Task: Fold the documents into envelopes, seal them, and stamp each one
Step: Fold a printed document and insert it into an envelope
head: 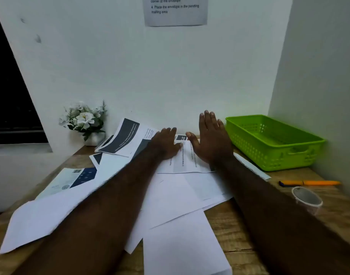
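Two bare hands are reaching over a printed document (187, 159) lying atop loose papers on the wooden desk (243, 231). The left hand (166, 142) is pressing flat on the sheet, fingers released; the right hand (211, 138) is hovering above it, fingers spread, grasping nothing. A green basket (273, 143) is sitting just right.

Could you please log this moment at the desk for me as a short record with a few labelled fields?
surface: wooden table against a white wall
left hand: flat on a printed document, palm down
right hand: open, fingers spread, over the same sheet
papers: loose white sheets overlapping across the table
basket: green basket at right, looks empty
pen: orange pen in front of the basket
cup: clear plastic cup near the pen
decor: white flowers at back left
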`<state>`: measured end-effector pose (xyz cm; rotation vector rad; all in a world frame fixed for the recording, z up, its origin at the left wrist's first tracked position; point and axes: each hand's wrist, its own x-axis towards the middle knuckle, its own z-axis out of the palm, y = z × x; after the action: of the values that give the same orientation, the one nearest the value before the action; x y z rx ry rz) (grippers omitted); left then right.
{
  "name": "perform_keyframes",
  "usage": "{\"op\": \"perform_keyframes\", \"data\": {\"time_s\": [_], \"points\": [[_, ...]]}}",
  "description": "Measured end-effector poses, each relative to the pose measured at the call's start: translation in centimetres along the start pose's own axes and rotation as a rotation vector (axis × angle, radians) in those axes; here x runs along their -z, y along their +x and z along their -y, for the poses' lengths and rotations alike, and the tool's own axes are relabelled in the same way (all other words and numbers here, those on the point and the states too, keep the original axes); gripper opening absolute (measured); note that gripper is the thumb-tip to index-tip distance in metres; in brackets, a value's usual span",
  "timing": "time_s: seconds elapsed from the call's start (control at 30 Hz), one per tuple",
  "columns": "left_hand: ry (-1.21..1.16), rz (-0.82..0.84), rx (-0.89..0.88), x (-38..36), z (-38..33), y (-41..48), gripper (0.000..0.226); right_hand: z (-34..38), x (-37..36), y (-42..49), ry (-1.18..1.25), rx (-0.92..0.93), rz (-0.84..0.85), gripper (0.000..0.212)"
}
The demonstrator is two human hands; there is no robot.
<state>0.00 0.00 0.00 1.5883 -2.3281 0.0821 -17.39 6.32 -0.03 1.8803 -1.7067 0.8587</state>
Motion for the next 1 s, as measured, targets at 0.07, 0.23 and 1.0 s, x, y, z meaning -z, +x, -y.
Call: {"op": "perform_keyframes", "data": {"time_s": [0.07, 0.23, 1.0], "points": [[-0.059, 0.063, 0.053, -0.4, 0.1, 0.0, 0.077, 0.1, 0.3, -0.1, -0.002, -0.005, 0.030, 0.088], [-0.086, 0.163, 0.090, -1.4, 0.2, -0.1, 0.070, -0.3, 0.5, 0.2, 0.015, -0.068, 0.116, 0.092], [-0.618, -0.406, 0.381, 1.7, 2.1, 1.2, 0.026, -1.3, 0.8, 0.4, 0.470, -0.407, 0.075, 0.064]]}}
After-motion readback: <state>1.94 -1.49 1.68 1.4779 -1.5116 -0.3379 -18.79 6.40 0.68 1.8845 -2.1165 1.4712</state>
